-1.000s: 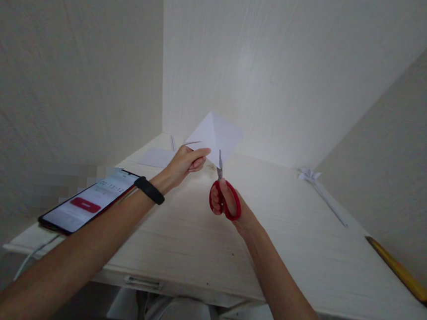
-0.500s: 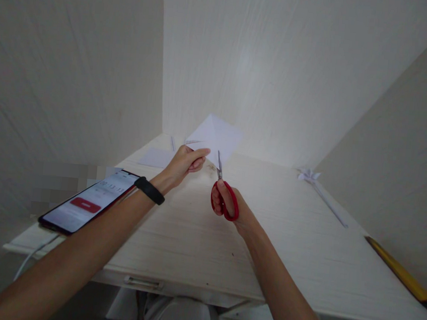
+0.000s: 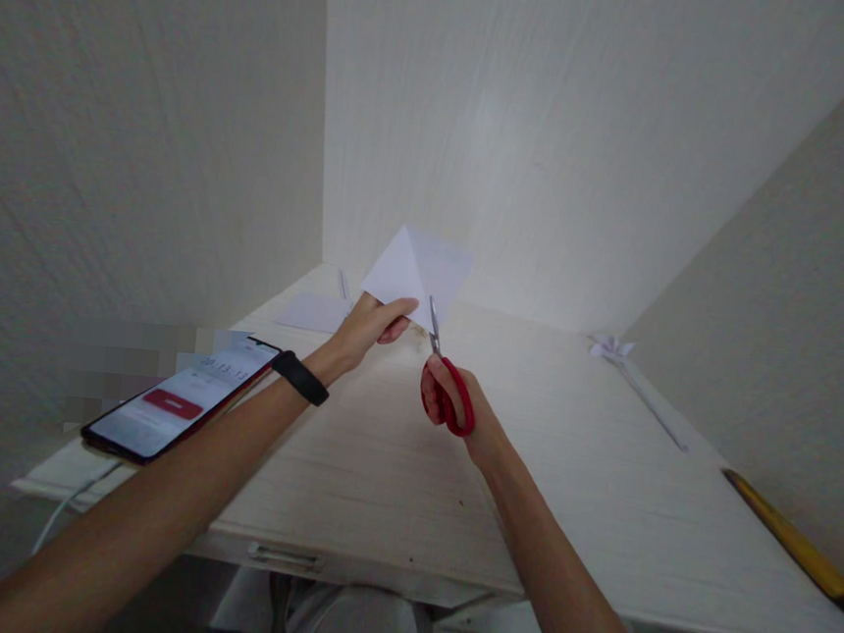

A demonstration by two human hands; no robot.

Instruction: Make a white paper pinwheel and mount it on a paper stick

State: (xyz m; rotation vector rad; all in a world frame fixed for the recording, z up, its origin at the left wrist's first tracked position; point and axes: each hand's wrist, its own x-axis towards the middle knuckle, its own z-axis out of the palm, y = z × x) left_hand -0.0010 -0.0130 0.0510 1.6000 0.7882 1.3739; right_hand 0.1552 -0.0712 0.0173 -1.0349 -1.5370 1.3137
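Paper (image 3: pixel 396 270) has shifted slightly leftward and tilted since half a second earlier, its peak moving with the left hand (image 3: pixel 377 324); the scissors (image 3: pixel 435 343) have hardly moved. The left hand grips the paper by its lower edge, thumb above and fingers curled beneath, holding it above the rear of the worktop (image 3: pixel 584 488). A fold runs from the peak towards the lower corner. The right hand (image 3: pixel 452 390) is closed around the red handles of the scissors, with the blades pointing up and away, overlapping the paper near that corner; whether paper lies between the blades cannot be told. A dark band (image 3: pixel 300 378) encircles the left wrist. Left of the left forearm lies a phone (image 3: pixel 182 399), its screen lit; behind it, near the left hand, lies a flat sheet (image 3: pixel 311 313). At right rear rests a white pinwheel (image 3: pixel 612 347) on its stick, with a yellow tool (image 3: pixel 787 541) nearer the viewer along the right wall.
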